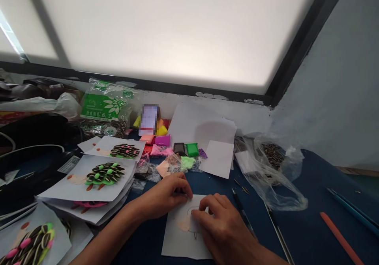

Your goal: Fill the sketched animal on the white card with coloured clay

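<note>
A small white sheet of paper (177, 241) lies in front of me, with a pencil outline and a flat patch of peach modelling clay (184, 222) on it. At its top edge, my left hand (174, 192) has its fingers curled and pressed to the paper. Over the right part of the drawing, my right hand (220, 225) is closed in a pinch, thumb and forefinger close together. A tiny brown bit shows at its fingertip, too small to make out. Part of the outline is hidden under this hand.
To the left are stacked hedgehog pictures (79, 172) made with clay and sunflower seeds. Behind stand clay packets (161, 150), a phone (149, 119) and a seed bag (103, 103). At right lie a plastic bag of seeds (272, 158), a pen (241, 208) and an orange strip (339, 235).
</note>
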{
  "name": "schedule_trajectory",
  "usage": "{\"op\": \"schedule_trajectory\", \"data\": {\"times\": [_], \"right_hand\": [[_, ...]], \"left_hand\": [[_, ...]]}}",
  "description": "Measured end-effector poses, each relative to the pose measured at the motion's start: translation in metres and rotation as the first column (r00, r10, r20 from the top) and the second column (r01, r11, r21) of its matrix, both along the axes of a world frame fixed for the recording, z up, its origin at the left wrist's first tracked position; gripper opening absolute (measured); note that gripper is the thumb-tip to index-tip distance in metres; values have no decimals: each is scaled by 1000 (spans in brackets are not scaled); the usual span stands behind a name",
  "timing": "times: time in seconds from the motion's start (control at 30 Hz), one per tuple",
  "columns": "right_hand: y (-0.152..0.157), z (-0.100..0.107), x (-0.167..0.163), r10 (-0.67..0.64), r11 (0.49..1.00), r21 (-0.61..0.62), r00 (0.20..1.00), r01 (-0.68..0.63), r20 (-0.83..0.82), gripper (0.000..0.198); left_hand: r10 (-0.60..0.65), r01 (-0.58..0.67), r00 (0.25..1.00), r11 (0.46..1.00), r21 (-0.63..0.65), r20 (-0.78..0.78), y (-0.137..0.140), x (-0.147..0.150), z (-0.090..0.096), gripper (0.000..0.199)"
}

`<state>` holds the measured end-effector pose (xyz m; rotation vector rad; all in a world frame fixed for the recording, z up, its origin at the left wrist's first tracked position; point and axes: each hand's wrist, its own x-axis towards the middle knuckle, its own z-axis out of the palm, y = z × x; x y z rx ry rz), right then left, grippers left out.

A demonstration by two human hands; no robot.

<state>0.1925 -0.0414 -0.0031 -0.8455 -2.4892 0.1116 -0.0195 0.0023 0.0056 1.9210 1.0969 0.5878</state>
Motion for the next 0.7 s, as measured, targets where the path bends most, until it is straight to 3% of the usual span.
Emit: {"op": "schedule_trajectory", "data": {"times": [0.1, 0.3, 0.7], "right_hand": [[-3, -7, 1, 49, 999, 13, 999, -49, -3, 27], [-2, -12, -2, 72, 979, 191, 997, -75, 21, 24], [-3, -8, -7, 67, 978, 196, 997, -75, 48, 19]], "left_hand": [[-4, 4, 1000, 1000, -11, -8, 0, 0, 1, 19], [-19, 19, 999, 1000, -13, -27, -1, 1, 6, 18], [-111, 105, 987, 993, -55, -117, -1, -9, 17, 27]]}}
